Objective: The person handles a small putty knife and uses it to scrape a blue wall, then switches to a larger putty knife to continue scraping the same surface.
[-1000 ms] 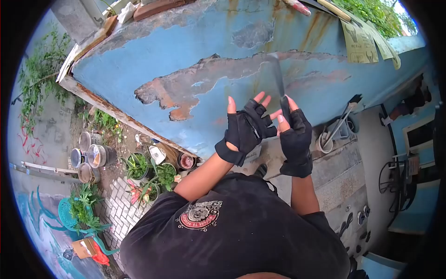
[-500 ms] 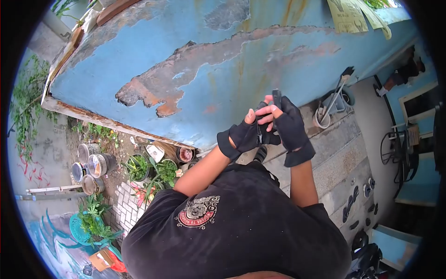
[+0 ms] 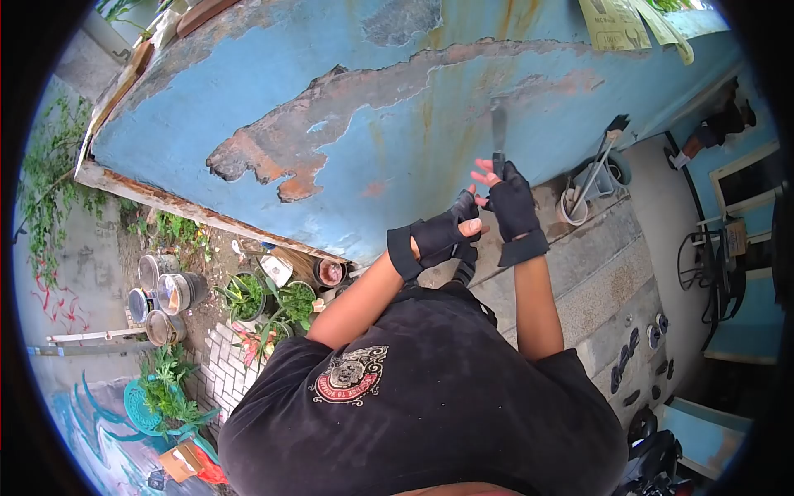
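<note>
My right hand (image 3: 514,202), in a black fingerless glove, grips the dark handle of a scraper (image 3: 499,128). The scraper's flat blade points up toward the blue wall (image 3: 397,157) and is blurred. Close by on the left, my left hand (image 3: 442,238) wears a matching glove and has its thumb apart from its fingers. I see nothing held in it, though part of the palm is hidden. Large patches of paint on the wall have peeled, baring rough grey and reddish plaster (image 3: 289,136).
At right, buckets (image 3: 572,208) with long-handled tools stand by the wall base. Potted plants (image 3: 296,304) and several paint pails (image 3: 178,293) are at left. Paper sheets (image 3: 616,25) hang over the wall top. Another person (image 3: 719,124) is at far right; footwear (image 3: 633,343) lies on the paving.
My hands have moved apart from each other. The right hand has turned, and the scraper's blade now shows, pointing at the wall. My left hand has rolled so its thumb points right.
</note>
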Demonstrator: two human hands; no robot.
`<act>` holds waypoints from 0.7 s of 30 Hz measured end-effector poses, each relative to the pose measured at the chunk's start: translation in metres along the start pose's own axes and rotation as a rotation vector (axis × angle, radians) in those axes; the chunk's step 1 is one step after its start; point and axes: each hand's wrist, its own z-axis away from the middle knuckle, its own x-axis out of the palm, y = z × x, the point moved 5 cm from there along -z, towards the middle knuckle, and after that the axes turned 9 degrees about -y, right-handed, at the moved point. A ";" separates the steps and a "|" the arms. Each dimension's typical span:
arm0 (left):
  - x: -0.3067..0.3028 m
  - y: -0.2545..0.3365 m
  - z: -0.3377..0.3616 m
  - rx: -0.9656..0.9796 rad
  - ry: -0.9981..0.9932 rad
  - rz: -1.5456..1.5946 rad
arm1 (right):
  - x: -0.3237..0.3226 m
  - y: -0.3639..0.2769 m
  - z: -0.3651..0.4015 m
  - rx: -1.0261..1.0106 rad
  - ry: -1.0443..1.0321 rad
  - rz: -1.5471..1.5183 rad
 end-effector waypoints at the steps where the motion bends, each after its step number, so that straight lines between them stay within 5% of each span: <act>1: -0.004 0.002 0.002 0.018 0.070 -0.093 | 0.000 -0.005 0.002 -0.001 -0.006 0.000; 3: -0.011 0.000 0.002 -0.015 0.059 -0.174 | 0.008 -0.010 0.007 -0.008 -0.202 -0.264; 7: 0.001 0.013 -0.005 -0.064 0.092 -0.154 | 0.005 0.003 0.003 -0.016 -0.279 -0.257; 8: -0.015 -0.003 -0.015 0.122 0.108 -0.134 | -0.005 0.009 0.001 -0.045 -0.121 -0.119; 11: 0.000 0.016 -0.004 0.034 0.318 -0.152 | -0.011 -0.006 0.012 -0.099 0.060 -0.015; 14: -0.023 0.003 -0.013 0.123 0.167 -0.042 | 0.012 -0.021 0.030 -0.064 -0.342 -0.690; 17: 0.002 0.013 -0.010 0.182 0.056 0.112 | 0.031 -0.016 0.027 0.142 -0.449 -0.872; 19: 0.013 0.009 -0.010 -0.036 0.047 0.237 | 0.017 0.009 0.012 0.057 -0.372 -0.626; 21: 0.003 0.008 -0.010 -0.046 0.132 0.042 | -0.007 0.008 0.005 -0.128 0.036 -0.036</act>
